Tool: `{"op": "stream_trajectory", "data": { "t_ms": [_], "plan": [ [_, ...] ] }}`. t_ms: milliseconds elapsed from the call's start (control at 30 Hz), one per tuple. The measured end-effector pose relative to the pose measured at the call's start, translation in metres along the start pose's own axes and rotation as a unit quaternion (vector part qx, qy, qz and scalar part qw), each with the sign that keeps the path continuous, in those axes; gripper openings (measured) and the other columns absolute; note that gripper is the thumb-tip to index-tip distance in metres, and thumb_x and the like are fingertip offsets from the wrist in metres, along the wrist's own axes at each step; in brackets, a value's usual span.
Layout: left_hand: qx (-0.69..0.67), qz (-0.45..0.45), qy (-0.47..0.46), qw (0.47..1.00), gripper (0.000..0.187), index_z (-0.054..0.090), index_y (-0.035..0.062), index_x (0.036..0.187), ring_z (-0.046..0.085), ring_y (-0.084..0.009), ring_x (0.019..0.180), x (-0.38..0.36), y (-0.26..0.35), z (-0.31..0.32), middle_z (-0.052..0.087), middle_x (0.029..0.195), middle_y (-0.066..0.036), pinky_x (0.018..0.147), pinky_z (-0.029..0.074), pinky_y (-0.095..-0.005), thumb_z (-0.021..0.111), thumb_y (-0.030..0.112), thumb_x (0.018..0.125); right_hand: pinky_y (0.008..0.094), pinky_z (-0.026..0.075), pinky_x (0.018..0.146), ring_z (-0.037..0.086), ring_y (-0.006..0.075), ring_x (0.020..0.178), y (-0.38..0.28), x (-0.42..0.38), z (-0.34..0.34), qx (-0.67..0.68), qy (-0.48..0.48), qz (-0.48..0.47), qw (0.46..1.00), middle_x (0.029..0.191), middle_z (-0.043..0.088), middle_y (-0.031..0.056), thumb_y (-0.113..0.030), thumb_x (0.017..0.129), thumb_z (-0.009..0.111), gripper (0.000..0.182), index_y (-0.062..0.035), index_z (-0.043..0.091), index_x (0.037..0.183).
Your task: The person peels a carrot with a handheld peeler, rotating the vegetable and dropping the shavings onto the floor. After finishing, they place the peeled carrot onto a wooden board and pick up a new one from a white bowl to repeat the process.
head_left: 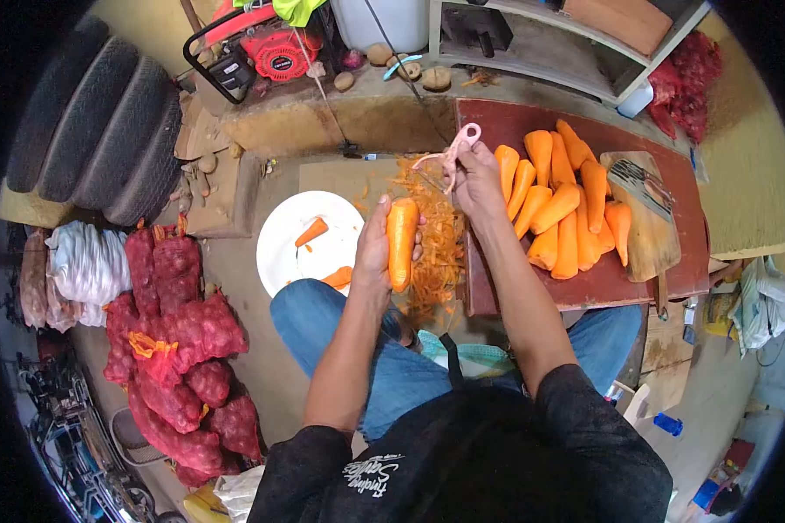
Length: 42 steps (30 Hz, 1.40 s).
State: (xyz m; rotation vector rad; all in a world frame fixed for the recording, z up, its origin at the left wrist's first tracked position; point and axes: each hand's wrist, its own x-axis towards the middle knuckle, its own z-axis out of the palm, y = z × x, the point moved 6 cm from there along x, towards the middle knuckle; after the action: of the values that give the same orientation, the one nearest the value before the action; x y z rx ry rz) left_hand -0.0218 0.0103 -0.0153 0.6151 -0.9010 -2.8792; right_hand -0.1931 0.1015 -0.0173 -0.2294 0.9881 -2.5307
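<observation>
My left hand (375, 248) is wrapped round a peeled-looking orange carrot (401, 244), held upright over the floor. My right hand (478, 181) grips a pink vegetable peeler (451, 159), which is raised above and to the right of the carrot, apart from it. Beneath the hands, a heap of carrot peelings (436, 270) lies on the floor. To the right, a pile of carrots (556, 207) rests on a dark red table (497, 292). On the left stands a white basin (275, 235) with a few carrot pieces inside.
A wooden cutting board (654, 240) with knives (641, 181) lies on the table's right side. Red net sacks (179, 340) and stacked tyres (96, 122) stand at left. A red generator (275, 52) and a grey shelf (532, 57) are at the back.
</observation>
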Motion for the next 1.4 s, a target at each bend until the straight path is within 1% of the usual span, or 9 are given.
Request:
{"op": "stream_trajectory", "data": {
  "t_ms": [133,233,267,400,500,733,1000,1233,1400],
  "plan": [
    [-0.026,0.038,0.057,0.997,0.050,0.058,0.0037,0.109,0.062,-0.0181,0.064,0.004,0.004,-0.007,0.063,0.084,-0.010,0.048,0.052,-0.0318,0.046,0.052,0.102,0.0276,0.054,0.058,0.066,0.0167,0.067,-0.015,-0.050,0.006,0.090,0.018,0.135,0.987,0.085,0.064,0.0079,-0.016,0.101,0.056,0.015,-0.0043,0.054,0.110],
    [0.000,0.046,0.075,0.996,0.050,0.058,0.0033,0.107,0.062,-0.0182,0.065,0.005,0.007,-0.008,0.062,0.084,-0.011,0.046,0.052,-0.0324,0.047,0.052,0.102,0.0288,0.057,0.059,0.067,0.0163,0.068,-0.006,-0.082,0.014,0.039,-0.036,0.145,0.988,0.089,0.066,0.0091,-0.014,0.099,0.059,0.015,-0.0034,0.055,0.110],
    [0.024,0.036,0.073,0.996,0.050,0.058,0.0030,0.107,0.062,-0.0181,0.065,0.004,0.005,-0.011,0.062,0.084,-0.011,0.047,0.053,-0.0331,0.046,0.052,0.102,0.0283,0.058,0.064,0.067,0.0140,0.072,-0.008,-0.092,0.021,-0.016,-0.098,0.128,0.987,0.095,0.068,0.0076,-0.012,0.094,0.066,0.024,-0.0033,0.056,0.114],
    [0.081,0.060,0.129,0.987,0.050,0.060,0.0025,0.102,0.063,-0.0174,0.060,-0.005,0.010,-0.004,0.062,0.078,-0.010,0.046,0.053,-0.0329,0.046,0.050,0.103,0.0245,0.054,0.079,0.066,0.0122,0.088,-0.003,-0.125,0.047,-0.120,-0.117,0.160,0.973,0.104,0.067,0.0062,-0.010,0.090,0.070,0.037,-0.0010,0.055,0.122],
    [0.080,0.054,0.098,0.991,0.049,0.061,0.0039,0.097,0.061,-0.0162,0.053,-0.008,0.010,0.005,0.063,0.075,-0.008,0.044,0.052,-0.0285,0.046,0.050,0.103,0.0248,0.053,0.077,0.065,0.0114,0.086,0.004,-0.115,0.049,-0.094,-0.146,0.147,0.974,0.101,0.067,0.0043,-0.010,0.090,0.070,0.035,-0.0014,0.056,0.120],
    [0.119,0.024,0.092,0.988,0.049,0.061,0.0052,0.095,0.058,-0.0157,0.049,-0.006,0.004,-0.006,0.061,0.070,-0.008,0.040,0.049,-0.0280,0.044,0.051,0.103,0.0224,0.048,0.062,0.060,0.0086,0.073,-0.020,-0.029,0.035,-0.219,-0.040,-0.041,0.974,0.089,0.064,0.0040,-0.012,0.093,0.067,0.024,-0.0045,0.051,0.110],
    [0.075,0.101,0.112,0.986,0.044,0.059,0.0053,0.099,0.058,-0.0132,0.049,-0.002,0.015,0.001,0.060,0.070,-0.007,0.037,0.047,-0.0253,0.046,0.047,0.103,0.0237,0.049,0.068,0.061,0.0087,0.077,-0.017,-0.115,0.061,-0.184,-0.136,0.110,0.967,0.092,0.065,0.0040,-0.008,0.091,0.067,0.029,-0.0021,0.056,0.116],
    [0.136,0.069,0.104,0.983,0.042,0.055,0.0065,0.102,0.057,-0.0140,0.048,-0.005,0.009,-0.002,0.059,0.070,-0.007,0.038,0.048,-0.0263,0.044,0.047,0.104,0.0239,0.048,0.064,0.058,0.0096,0.070,-0.017,-0.024,0.042,-0.204,-0.047,-0.054,0.976,0.086,0.063,0.0036,-0.005,0.092,0.065,0.018,-0.0038,0.054,0.106],
    [0.129,0.075,0.119,0.982,0.045,0.056,0.0050,0.098,0.057,-0.0149,0.048,-0.004,0.015,-0.002,0.059,0.068,-0.007,0.038,0.047,-0.0267,0.043,0.048,0.104,0.0244,0.048,0.064,0.059,0.0099,0.071,-0.035,-0.064,0.045,-0.156,-0.084,0.034,0.984,0.087,0.062,0.0036,-0.005,0.093,0.064,0.018,-0.0043,0.054,0.108]
  ]
}}
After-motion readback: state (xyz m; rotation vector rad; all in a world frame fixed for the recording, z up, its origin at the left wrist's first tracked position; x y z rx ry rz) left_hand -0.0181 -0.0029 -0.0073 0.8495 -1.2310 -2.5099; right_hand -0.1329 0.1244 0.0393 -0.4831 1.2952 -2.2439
